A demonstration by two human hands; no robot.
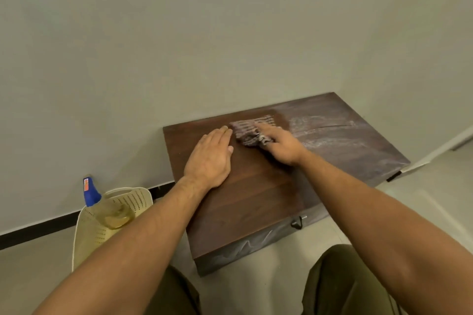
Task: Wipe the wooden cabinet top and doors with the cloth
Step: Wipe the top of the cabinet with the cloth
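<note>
Cloth (252,129) under right hand (281,143)

A cream perforated plastic basket (122,202) stands on the pale tiled floor (33,271) against the grey wall (179,33). A spray bottle (102,202) with a blue nozzle and yellowish liquid leans in it. A black skirting strip (38,231) runs along the wall's foot.

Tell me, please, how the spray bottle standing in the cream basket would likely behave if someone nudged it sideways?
The spray bottle would probably tip rather than slide: it stands tall and narrow, leaning in the perforated basket. The yellowish liquid appears to fill only its lower part, so it may feel fairly light, though that weight sits low. Its clear body looks like smooth plastic, possibly slippery.
</note>
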